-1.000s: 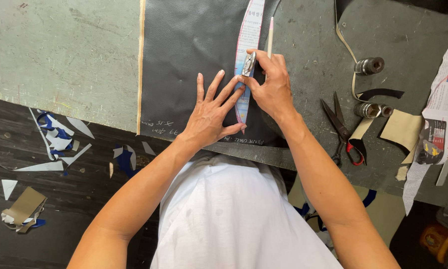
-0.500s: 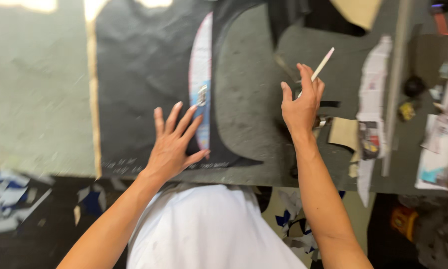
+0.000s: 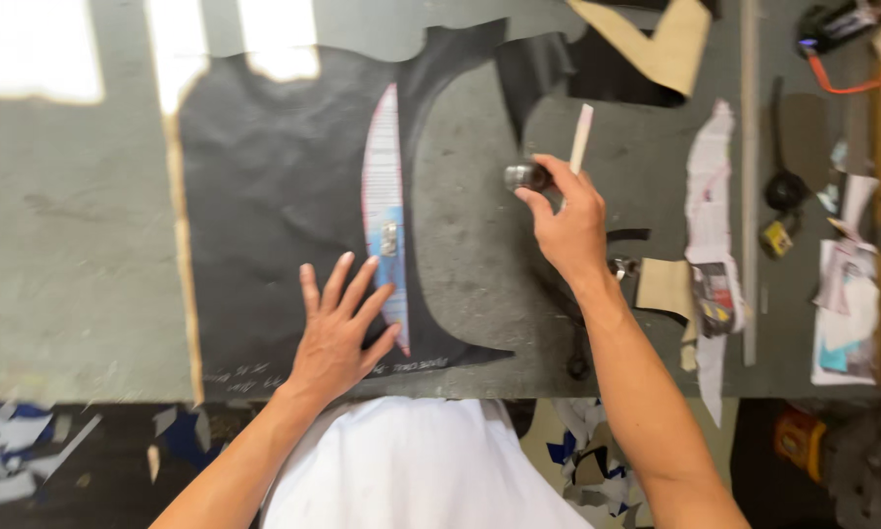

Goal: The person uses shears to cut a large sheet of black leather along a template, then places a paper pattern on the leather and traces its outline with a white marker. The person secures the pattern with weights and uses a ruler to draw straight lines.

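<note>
The left hand (image 3: 340,328) lies flat with its fingers spread on a large sheet of black leather-like material (image 3: 274,196), its fingertips touching the lower part of a long, curved, crescent-shaped paper pattern with a pale striped upper half and a blue lower half (image 3: 385,211) that rests on the sheet. The right hand (image 3: 570,223) is curled around a slim white stick of marking chalk (image 3: 581,125), which points up out of the fist, while its thumb and forefinger touch a small dark metal cylinder (image 3: 526,176) standing on the grey worktable (image 3: 68,274). Just right of that wrist lie tan card pieces (image 3: 664,286) and torn printed paper strips (image 3: 710,196). Further right, near the table's edge, lies a long wooden ruler (image 3: 750,176).
</note>
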